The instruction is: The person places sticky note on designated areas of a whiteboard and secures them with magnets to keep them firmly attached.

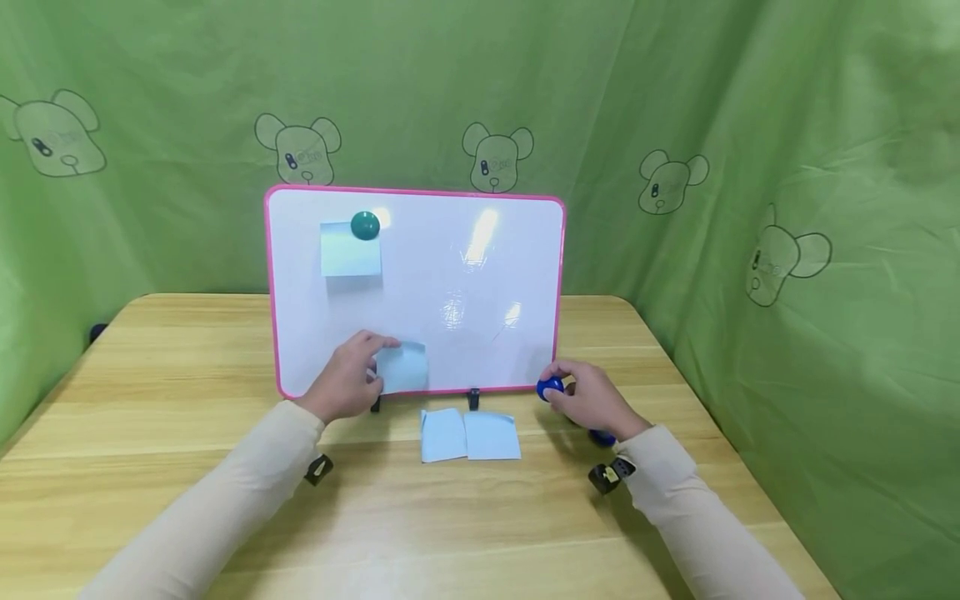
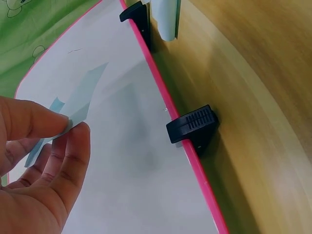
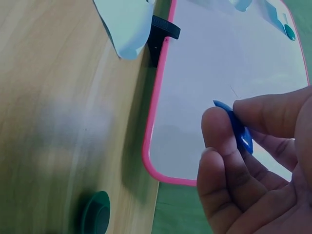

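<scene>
My left hand (image 1: 348, 379) pinches a light blue sticky note (image 1: 402, 367) between thumb and fingers, in front of the lower left of a pink-framed whiteboard (image 1: 450, 242). In the left wrist view the note (image 2: 80, 100) is seen nearly edge-on. By the board's lower right corner, my right hand (image 1: 592, 398) holds a round blue magnet (image 1: 550, 387) between thumb and fingertips; the right wrist view shows this magnet (image 3: 239, 129) tilted. On the board's upper left, a green magnet (image 1: 365, 225) sits over the top edge of another sticky note (image 1: 350, 254).
Two light blue notes (image 1: 491, 435) lie side by side on the wooden table (image 1: 420, 533) before the board. Black clip feet (image 1: 473, 399) support its lower edge. A dark blue round piece (image 1: 602, 437) lies under my right wrist; a green magnet (image 3: 97, 214) shows in the right wrist view.
</scene>
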Available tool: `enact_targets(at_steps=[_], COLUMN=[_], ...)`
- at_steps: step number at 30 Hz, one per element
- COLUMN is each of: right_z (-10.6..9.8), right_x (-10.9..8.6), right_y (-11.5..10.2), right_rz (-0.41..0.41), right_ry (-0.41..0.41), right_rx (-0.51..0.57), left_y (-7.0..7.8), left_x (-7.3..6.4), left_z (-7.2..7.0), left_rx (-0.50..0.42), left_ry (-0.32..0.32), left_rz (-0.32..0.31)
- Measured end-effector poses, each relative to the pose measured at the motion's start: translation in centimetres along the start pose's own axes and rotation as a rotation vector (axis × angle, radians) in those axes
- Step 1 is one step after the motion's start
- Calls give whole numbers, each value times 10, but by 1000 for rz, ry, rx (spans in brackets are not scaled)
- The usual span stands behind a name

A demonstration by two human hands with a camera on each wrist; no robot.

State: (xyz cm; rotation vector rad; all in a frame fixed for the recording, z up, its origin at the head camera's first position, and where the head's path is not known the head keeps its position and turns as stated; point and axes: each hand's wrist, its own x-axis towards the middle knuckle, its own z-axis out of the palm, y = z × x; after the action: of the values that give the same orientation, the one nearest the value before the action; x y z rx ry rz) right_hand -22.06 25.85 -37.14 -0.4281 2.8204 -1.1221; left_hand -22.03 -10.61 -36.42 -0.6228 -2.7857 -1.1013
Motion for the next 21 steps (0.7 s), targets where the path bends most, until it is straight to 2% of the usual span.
enact_targets(at_steps=[13,21], right_z=[-3,-4], right_x=[10,16], right_y=[-11,-16], right_rz=[-31,-44], right_ry=[18,35], right_rx=[-21,-27], left_y=[2,3], left_x=[9,13], left_z=[-2,-4], left_rx=[-2,-1], left_ry=[-5,0], left_rz=[-39,-22])
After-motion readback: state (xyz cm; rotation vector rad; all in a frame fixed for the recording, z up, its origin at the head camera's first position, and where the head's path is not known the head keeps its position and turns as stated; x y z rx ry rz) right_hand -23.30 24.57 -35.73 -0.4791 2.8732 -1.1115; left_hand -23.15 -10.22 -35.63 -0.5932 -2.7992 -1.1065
